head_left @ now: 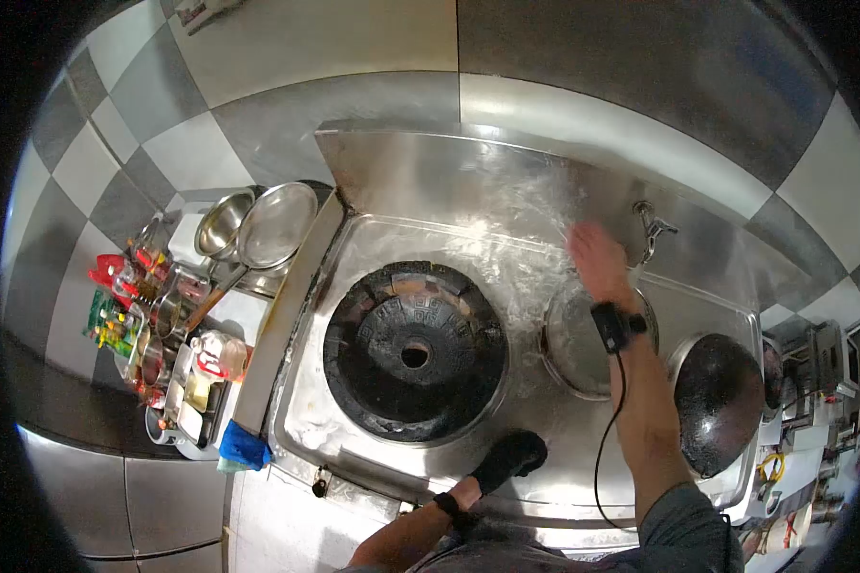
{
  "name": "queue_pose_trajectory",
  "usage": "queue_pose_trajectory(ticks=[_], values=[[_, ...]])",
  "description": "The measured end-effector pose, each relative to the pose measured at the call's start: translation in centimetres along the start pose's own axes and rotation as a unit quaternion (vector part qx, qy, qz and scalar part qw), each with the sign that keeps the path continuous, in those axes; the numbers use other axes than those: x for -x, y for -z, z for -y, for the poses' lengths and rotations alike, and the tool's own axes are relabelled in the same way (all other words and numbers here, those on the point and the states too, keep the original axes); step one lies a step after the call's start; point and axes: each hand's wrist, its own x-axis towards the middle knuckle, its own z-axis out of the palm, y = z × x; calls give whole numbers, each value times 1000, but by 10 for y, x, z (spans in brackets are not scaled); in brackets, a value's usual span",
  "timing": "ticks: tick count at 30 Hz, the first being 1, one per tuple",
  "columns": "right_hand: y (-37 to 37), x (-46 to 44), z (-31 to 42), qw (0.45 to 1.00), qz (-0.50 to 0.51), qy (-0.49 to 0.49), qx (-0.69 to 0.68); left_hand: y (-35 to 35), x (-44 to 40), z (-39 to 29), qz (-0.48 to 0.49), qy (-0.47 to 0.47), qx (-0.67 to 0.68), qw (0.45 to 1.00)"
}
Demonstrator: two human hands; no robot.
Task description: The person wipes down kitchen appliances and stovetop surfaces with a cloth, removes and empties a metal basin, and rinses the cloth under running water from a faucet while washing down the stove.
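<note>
My right hand (597,258) is stretched out over the far side of a round metal pan or basin (592,339), near the steel backsplash and a tap (652,229). Its fingers are smeared by motion, so I cannot tell whether they hold anything. A black device with a cable is strapped to that wrist. Low at the front edge of the steel stove top (535,420), my left hand (509,458) is covered by something black, a glove or cloth. Its fingers cannot be made out. The black wok burner ring (416,411) lies beyond it to the left.
A dark wok (720,406) stands at the right end of the stove. Left of the raised steel edge are a strainer (277,226), a metal bowl (225,227), bottles and seasoning containers. A blue cloth (245,446) hangs at the front left corner.
</note>
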Motion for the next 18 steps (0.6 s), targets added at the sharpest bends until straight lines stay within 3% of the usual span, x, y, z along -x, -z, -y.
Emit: queue_pose_trajectory(ticks=[1, 2, 3, 5, 7, 8, 9, 10, 11, 12, 13, 14, 16, 18], values=[[6, 7, 2, 999, 14, -30, -27, -5, -7, -5, 12, -2, -75, 997], [17, 33, 4, 980, 77, -182, -4, -9, -13, -11, 24, -5, -150, 988], [14, 69, -10, 962, 114, -243, 41, -34, -15, -35, 28, -31, -158, 986], [-4, 155, -57, 931, 130, -310, 140, -47, -21, -39, 23, -63, -166, 984], [-30, 192, -71, 916, 68, -349, 183, -40, -22, -21, -51, -138, -207, 967], [-48, 182, -65, 939, -35, -315, 136, -40, -19, -23, -79, -161, -221, 959], [-45, 166, -71, 905, 190, -294, 243, -40, -14, -25, -78, -126, -192, 970], [-4, 85, 28, 843, 388, -205, 309, -50, -6, -41, -76, -90, -163, 980], [-8, 51, 45, 904, 305, -79, 289, -61, 1, -57, -71, -52, -134, 987], [-11, 7, 68, 917, 265, -60, 293, -75, 5, -73, -65, -14, -103, 992], [-7, -21, 89, 945, 143, 89, 279, -82, 6, -78, -56, 26, -73, 995], [-1, -32, 100, 938, 17, 233, 257, -79, 5, -71, -50, 33, -74, 995], [4, -22, 96, 958, 24, 189, 215, -51, -6, -40, 10, 38, -155, 987], [-6, 22, 65, 984, 86, 88, 127, -7, -23, 21, 34, -5, -99, 995]])
